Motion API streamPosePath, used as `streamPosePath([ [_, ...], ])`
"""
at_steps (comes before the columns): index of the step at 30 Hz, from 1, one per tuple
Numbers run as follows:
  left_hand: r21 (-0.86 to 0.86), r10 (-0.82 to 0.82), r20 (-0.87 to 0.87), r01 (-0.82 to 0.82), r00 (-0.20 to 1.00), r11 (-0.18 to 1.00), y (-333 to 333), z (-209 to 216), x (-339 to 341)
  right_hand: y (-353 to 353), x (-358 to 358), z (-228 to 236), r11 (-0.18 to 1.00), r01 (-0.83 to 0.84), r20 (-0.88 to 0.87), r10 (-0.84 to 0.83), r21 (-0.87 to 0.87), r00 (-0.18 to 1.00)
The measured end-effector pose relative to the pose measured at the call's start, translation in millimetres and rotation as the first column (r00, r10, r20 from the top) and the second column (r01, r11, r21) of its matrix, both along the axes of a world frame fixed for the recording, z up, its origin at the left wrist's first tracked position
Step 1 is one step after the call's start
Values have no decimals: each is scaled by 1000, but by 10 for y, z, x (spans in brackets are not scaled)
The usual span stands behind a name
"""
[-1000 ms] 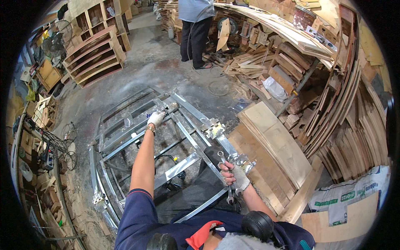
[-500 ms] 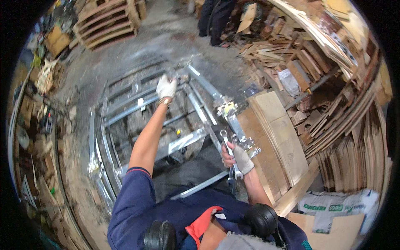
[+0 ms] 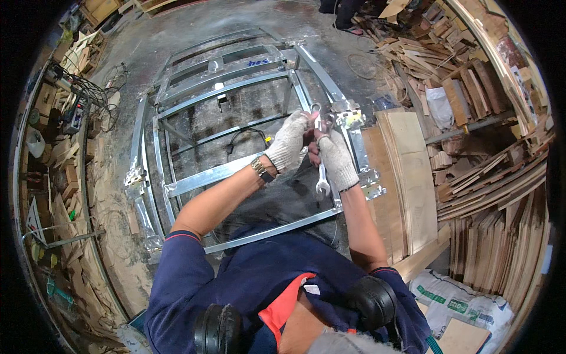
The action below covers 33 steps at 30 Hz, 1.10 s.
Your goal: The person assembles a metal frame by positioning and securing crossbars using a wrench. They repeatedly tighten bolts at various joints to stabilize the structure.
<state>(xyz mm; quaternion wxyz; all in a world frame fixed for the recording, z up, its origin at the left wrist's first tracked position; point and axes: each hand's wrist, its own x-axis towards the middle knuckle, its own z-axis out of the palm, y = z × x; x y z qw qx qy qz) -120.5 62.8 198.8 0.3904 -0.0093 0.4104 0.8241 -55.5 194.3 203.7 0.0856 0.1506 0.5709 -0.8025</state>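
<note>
My left hand (image 3: pixel 290 141), in a whitish knit glove with bare fingertips, reaches across to the right. Its fingers close around the upper part of a combination wrench (image 3: pixel 322 180). My right hand (image 3: pixel 335 158), gloved alike, grips the same wrench from the other side. The ring end points away from me and the open jaw hangs below the fingers. Another metal end shows beside the ring, partly hidden by the right hand. Both hands are over the right side of a galvanized steel frame (image 3: pixel 207 177) lying on the floor.
Metal hinge-like brackets (image 3: pixel 349 118) sit at the frame's right side. Wood panels (image 3: pixel 407 171) lie to the right, with scrap wood (image 3: pixel 424 59) and stacked boards (image 3: pixel 489 248) beyond. A white sack (image 3: pixel 460 301) lies at lower right. Cables (image 3: pixel 88 88) tangle at left.
My left hand has come back from the far part of the frame to the wrench at my right hand. The right hand has moved slightly away from my body. The view has shifted.
</note>
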Motion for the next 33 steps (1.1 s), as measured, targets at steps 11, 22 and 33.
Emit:
streamPosePath([
  [11, -41, 79, -318, -97, 945, 994, -286, 198, -256, -291, 194, 87, 981, -178, -85, 184, 75, 979],
  [22, -75, 128, -349, -164, 928, 984, -414, 173, -345, -155, 142, -68, 999, -32, -112, 29, -28, 993],
  [33, -341, 93, -813, -600, 575, 724, -295, -291, -2158, 264, 382, -567, 939, 148, -103, -189, -311, 977],
])
